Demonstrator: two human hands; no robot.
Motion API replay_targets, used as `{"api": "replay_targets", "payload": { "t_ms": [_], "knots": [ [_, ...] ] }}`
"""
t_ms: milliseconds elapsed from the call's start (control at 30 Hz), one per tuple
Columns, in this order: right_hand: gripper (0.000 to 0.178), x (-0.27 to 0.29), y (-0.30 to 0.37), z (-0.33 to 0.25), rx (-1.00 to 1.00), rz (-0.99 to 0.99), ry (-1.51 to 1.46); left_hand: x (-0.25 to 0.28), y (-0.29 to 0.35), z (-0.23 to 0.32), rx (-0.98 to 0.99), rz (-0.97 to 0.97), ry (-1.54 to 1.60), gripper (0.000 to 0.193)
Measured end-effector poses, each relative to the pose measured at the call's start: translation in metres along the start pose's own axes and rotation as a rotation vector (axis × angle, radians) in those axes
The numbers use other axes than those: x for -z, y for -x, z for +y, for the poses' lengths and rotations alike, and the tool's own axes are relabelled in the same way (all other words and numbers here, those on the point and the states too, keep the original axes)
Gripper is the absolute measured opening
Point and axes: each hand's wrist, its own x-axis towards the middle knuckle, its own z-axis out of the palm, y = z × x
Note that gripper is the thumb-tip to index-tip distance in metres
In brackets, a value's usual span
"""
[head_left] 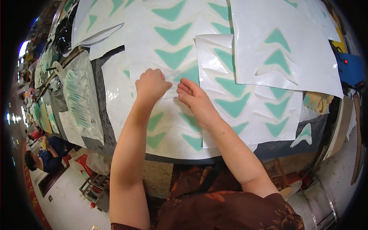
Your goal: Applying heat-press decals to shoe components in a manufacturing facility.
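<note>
Brown floral clothing (pixel 214 211) covered your torso, nearest the camera. Beyond it stood a table with a dark grey top (pixel 276 151), overlaid by overlapping white sheets (pixel 253 46) bearing rows of green V shapes (pixel 234 105). Toward its left side lay a clear plastic bag (pixel 80 96) with green-and-white contents. Your left hand (pixel 152 85) was bent into a loose fist above the middle sheets; your right hand (pixel 194 97), just beside it, was half curled. I cannot tell whether either gripped anything. Just above your right fingertips lay one green patch (pixel 188 71).
</note>
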Motion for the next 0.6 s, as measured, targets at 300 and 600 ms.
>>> {"api": "replay_targets", "payload": {
  "t_ms": [300,600],
  "knots": [
    [0.064,-0.0010,0.0000,0.0017,-0.019,0.040,-0.107,-0.0042,0.0074,0.0012,0.067,-0.023,0.388,0.039],
    [0.063,-0.0052,0.0030,-0.0061,-0.017,0.078,-0.129,-0.0084,0.0103,-0.0047,0.199,-0.180,0.941,0.049]
  ]
}}
